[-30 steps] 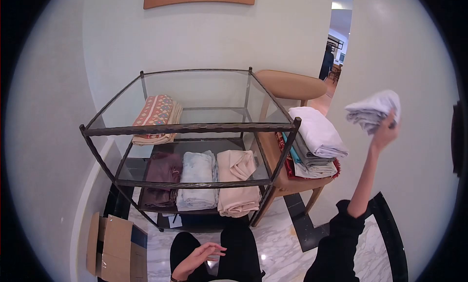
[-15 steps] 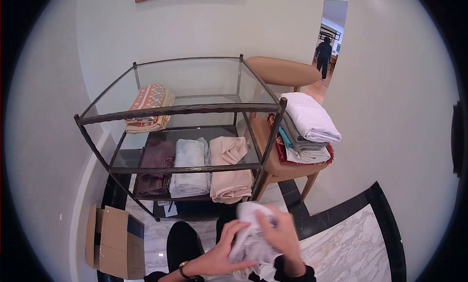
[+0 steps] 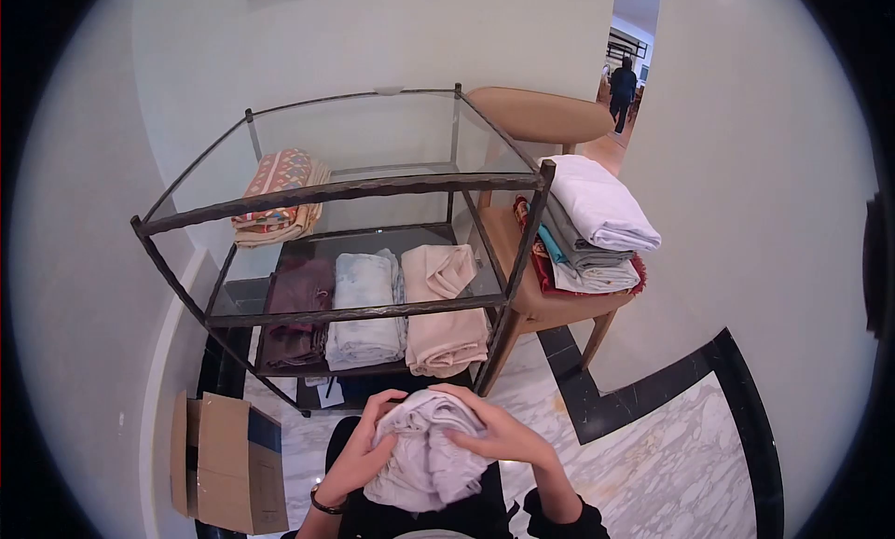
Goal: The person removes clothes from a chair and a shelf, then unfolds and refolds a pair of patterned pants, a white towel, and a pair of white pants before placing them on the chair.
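Note:
Between my hands, low in the head view, is a bundled pale, whitish cloth (image 3: 424, 460) with gathered folds; its exact kind I cannot make out. My left hand (image 3: 368, 446) grips its left side, thumb pressed on the front. On the right side my right hand (image 3: 494, 432) is closed round the cloth, fingers over its top edge. Just beyond the hands, folded cloths lie on the rack's lower shelf: a beige one (image 3: 446, 338), a pale blue-white one (image 3: 364, 338) and a dark maroon one (image 3: 296, 338).
The dark metal rack (image 3: 326, 310) has glass shelves, with patterned folded cloths (image 3: 282, 185) on the left. A wooden chair (image 3: 545, 115) at right bears a stack topped by a white cloth (image 3: 597, 203). A cardboard box (image 3: 224, 464) stands lower left. A person (image 3: 622, 93) is visible through the far gap.
The cloth has shifted left and been turned in my hands. My right hand has moved from over its front to its right side, so both hands now hold opposite sides.

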{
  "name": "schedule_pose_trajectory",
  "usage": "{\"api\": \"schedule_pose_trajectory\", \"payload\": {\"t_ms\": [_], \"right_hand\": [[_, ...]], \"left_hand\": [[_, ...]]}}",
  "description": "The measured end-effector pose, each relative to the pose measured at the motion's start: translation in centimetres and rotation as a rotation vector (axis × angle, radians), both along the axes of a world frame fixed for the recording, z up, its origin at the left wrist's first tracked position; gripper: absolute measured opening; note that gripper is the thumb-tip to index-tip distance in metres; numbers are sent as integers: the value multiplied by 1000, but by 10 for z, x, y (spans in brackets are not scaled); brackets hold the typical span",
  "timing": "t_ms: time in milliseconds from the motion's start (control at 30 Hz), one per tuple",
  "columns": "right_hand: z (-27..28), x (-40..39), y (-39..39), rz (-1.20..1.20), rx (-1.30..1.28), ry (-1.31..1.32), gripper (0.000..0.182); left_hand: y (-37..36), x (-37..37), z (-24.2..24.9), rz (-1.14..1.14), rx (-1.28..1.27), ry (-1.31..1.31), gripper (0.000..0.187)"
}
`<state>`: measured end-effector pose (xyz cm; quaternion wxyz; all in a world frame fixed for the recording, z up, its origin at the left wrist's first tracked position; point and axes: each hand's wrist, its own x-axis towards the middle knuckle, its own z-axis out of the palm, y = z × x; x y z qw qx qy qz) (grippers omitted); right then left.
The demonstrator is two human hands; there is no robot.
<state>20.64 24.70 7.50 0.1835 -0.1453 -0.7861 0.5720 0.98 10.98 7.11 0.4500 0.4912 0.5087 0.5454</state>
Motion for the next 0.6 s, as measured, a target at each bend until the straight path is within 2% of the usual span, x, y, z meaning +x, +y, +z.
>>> {"api": "schedule_pose_trajectory", "payload": {"t_ms": [100,133,267,367,400,500,533,600], "right_hand": [[0,4,12,-3,-28,-41,61],[-5,4,19,14,-33,-44,60],[12,-2,37,98,-54,-133,55],[59,-14,55,262,-53,-171,54],[79,-19,58,280,32,-143,54],[138,-36,69,372,43,-472,60],[152,-41,72,383,96,-455,59],[173,-48,73,411,197,-431,59]], "left_hand": [[4,-10,5,-136,-12,119,60],[7,-16,4,-192,51,296,61],[20,-37,27,-381,18,494,64],[29,-44,79,-434,-150,428,64],[30,-47,91,-432,-162,478,63],[35,-47,137,-387,-237,492,65],[39,-48,141,-356,-96,607,63],[39,-40,170,-228,-11,804,59]]}}
